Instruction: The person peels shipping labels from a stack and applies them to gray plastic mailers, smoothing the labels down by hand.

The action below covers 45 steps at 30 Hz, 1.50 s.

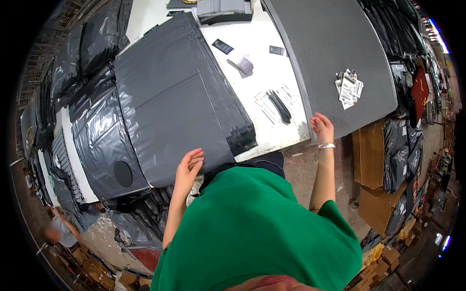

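Observation:
My left hand point(189, 167) is open, thumb apart from the fingers, at the near edge of a wide stack of dark grey plastic bags point(170, 92). It holds nothing I can see. My right hand point(322, 129) is raised by the near corner of a grey textured mat point(335, 34), its fingers loosely bent and nothing visible in them. On the white table point(266, 34) between the bags and the mat lies a black elongated tool point(279, 107), perhaps a stapler, over white printed labels point(290, 95). A pile of white printed tags point(348, 88) rests on the mat.
Small dark cards point(223, 46) and a fanned bunch of grey tags point(242, 66) lie farther back. A stack of grey pieces point(225, 10) is at the far edge. Shiny black bags point(99, 131) stand left; cardboard boxes point(373, 155) stand right. Another person point(62, 229) is at lower left.

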### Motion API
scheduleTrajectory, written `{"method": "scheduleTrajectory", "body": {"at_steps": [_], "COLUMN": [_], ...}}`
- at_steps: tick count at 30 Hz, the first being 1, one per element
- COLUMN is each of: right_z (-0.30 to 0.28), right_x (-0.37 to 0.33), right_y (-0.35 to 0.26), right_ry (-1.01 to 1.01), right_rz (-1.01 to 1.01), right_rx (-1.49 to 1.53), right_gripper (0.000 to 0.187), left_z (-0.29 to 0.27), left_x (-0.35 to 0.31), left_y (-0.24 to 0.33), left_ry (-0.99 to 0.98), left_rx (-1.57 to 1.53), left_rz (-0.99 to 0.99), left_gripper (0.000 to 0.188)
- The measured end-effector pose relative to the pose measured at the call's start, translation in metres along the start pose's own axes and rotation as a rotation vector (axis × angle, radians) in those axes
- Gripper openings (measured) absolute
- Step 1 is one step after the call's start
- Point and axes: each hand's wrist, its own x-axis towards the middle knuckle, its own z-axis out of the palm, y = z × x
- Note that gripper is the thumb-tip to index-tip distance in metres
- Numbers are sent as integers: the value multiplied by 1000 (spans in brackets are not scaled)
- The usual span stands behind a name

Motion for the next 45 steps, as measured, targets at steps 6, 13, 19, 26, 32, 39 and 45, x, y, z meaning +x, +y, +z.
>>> {"method": "scheduleTrajectory", "body": {"at_steps": [6, 13, 19, 26, 32, 39, 45], "right_z": [58, 89, 47, 58, 59, 57, 44], "right_x": [-19, 11, 12, 9, 13, 10, 1], "right_y": [28, 31, 40, 64, 67, 66, 17], "right_ry": [-35, -33, -230, -382, -339, -360, -268], "right_rz": [-624, -630, -37, 126, 136, 115, -479], "right_rx": [-844, -1089, 116, 559, 533, 529, -266], "right_gripper": [32, 43, 26, 28, 33, 33, 29], "left_z": [77, 165, 199, 227, 225, 223, 174], "left_x": [30, 138, 211, 204, 205, 198, 137], "left_y": [-6, -22, -17, -19, -30, -54, -38], "left_ry": [-299, -168, 84, 145, 80, 5, 173], "left_rx": [169, 695, 951, 1119, 1175, 781, 21], "left_rz": [-3, 364, 510, 233, 114, 68, 15], "left_gripper": [32, 36, 41, 52, 44, 37, 33]}}
